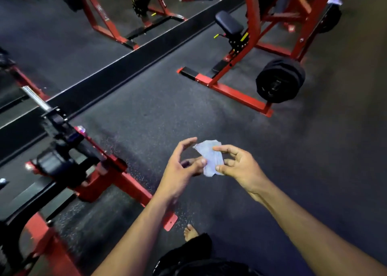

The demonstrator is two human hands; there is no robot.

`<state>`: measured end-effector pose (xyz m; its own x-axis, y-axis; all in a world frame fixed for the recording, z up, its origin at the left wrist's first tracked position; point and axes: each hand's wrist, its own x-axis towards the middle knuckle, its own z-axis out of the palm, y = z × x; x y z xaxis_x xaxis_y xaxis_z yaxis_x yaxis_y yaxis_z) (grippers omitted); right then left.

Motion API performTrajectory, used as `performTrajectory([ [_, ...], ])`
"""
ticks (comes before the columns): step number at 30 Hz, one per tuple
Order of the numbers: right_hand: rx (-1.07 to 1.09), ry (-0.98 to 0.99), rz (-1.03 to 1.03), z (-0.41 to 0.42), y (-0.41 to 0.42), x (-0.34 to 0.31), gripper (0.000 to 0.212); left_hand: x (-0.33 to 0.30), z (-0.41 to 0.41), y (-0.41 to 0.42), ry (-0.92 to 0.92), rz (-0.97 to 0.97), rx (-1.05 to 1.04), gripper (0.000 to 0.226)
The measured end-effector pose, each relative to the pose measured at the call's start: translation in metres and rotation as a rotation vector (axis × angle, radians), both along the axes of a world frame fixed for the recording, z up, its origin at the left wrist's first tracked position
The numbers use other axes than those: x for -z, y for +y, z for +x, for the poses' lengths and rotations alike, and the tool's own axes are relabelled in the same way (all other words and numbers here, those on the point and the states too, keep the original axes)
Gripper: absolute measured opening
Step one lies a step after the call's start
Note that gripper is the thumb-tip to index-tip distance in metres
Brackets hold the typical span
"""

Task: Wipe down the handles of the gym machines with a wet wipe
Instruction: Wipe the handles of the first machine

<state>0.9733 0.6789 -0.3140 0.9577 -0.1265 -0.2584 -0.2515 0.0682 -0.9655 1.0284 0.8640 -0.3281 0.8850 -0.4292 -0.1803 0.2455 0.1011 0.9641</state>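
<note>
Right hand is pinching the wet wipe w/ curled fingers. Left hand is touching its edge, fingers spread wide, over the floor.

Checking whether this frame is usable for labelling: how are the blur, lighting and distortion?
Head view: dim light; wide-angle bending at the edges; the machine at left is motion-blurred; the wipe, pinched by the right hand with the left hand touching it, is fairly sharp, as is the weight plate.
</note>
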Motion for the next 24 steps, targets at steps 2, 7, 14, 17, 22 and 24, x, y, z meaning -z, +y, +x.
performTrajectory([
  [2,-0.022,-0.019,-0.043,0.033,-0.008,-0.010,0.048,-0.008,0.035,-0.006,-0.043,0.015,0.056,0.043],
  [7,0.007,-0.052,-0.060,0.111,-0.022,-0.015,0.052,-0.011,0.126,-0.029,-0.155,0.135,0.047,0.035],
  [14,0.001,-0.048,-0.089,0.225,-0.048,-0.001,0.052,-0.002,0.245,-0.049,-0.190,0.187,0.020,0.041],
  [17,-0.023,-0.072,-0.114,0.289,-0.061,0.005,0.049,0.004,0.301,-0.058,-0.224,0.243,-0.011,0.037],
  [22,-0.064,-0.083,-0.069,0.404,-0.076,0.006,0.047,-0.003,0.404,-0.070,-0.305,0.398,-0.077,0.032],
  [24,-0.117,-0.085,-0.050,0.450,-0.076,0.006,0.048,-0.007,0.443,-0.065,-0.311,0.423,-0.147,0.031],
])
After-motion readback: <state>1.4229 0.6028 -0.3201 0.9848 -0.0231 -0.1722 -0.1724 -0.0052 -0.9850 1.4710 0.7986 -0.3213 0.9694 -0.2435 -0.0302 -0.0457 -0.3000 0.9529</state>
